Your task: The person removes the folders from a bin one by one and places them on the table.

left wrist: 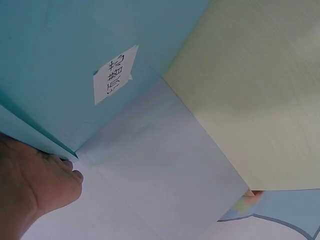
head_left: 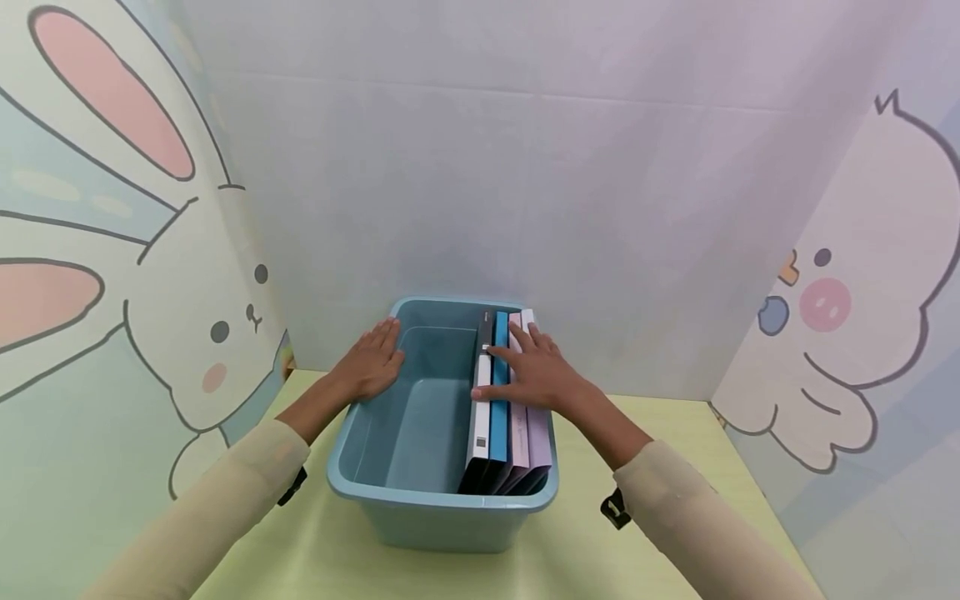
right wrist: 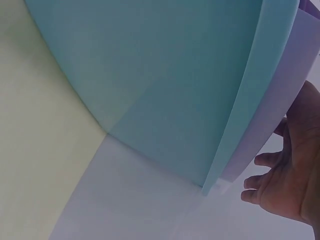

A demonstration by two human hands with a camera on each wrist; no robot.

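A blue-grey plastic tub holds several slim file boxes standing upright along its right side. From the left they are a black-and-white file box, a blue file box, a pink one and a lilac one. My right hand lies across their top edges with its fingers spread. On the tub's left rim rests my left hand, fingers extended. In the left wrist view, a white handwritten label is stuck to the tub's outer wall.
The tub stands on a pale yellow tabletop close to a plain light back wall. Side walls carry a cartoon rabbit at left and a cartoon chick at right. The tub's left half shows its bare floor.
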